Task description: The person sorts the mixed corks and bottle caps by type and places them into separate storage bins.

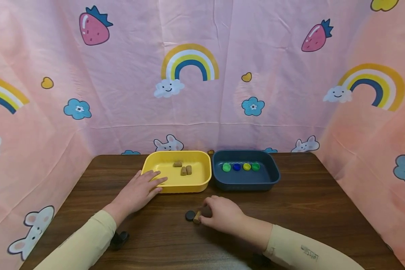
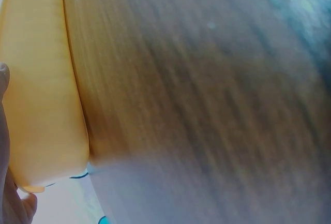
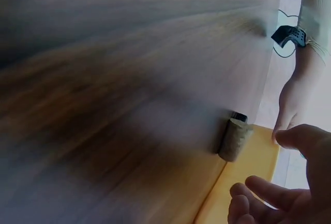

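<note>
My left hand lies over the left front rim of a yellow tray, fingers spread and reaching inside. In the tray are three corks: two side by side and one cork behind them. At the middle of the table my right hand is beside another cork, thumb and fingers bent around its near end. The right wrist view shows a gap between the thumb and the fingers, with the cork beyond them. A round black disc lies just left of that cork.
A dark blue tray stands right of the yellow one, holding several small round pieces in green, blue and yellow. Both trays sit at the back of the brown wooden table. A pink patterned cloth hangs behind and at both sides.
</note>
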Available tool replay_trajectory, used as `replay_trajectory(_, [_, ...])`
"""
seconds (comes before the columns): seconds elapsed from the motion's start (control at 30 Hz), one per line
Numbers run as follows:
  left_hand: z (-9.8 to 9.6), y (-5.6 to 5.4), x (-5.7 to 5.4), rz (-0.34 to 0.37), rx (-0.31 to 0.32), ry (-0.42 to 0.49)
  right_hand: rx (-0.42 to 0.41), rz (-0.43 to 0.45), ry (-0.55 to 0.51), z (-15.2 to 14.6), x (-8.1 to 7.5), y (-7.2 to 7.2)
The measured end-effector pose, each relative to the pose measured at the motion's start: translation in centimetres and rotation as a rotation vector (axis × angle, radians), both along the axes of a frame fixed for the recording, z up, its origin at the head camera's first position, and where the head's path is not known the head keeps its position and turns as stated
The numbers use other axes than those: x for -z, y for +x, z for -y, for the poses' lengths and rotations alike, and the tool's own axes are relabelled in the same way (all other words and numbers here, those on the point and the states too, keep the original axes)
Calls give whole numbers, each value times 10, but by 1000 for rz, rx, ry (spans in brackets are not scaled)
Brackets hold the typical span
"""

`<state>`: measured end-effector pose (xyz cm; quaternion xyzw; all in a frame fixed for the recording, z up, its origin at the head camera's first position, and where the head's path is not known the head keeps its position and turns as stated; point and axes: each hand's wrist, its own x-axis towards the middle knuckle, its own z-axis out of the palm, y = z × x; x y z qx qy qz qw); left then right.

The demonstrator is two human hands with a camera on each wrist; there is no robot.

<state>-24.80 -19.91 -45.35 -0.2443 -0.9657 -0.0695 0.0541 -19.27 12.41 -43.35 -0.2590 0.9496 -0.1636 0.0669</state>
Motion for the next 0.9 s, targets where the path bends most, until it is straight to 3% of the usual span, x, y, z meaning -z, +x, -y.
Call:
replay_trajectory(0.2, [0,1,-1,7,0,0,5,41,28,13,6,-2])
replay_trajectory(0.4, [1,1,1,5,-7,7,-11,6,58,18,11,-2])
replay_trajectory(0.9, [0,-1,2,5,-6,-11,-15,12,19,16,14,-3])
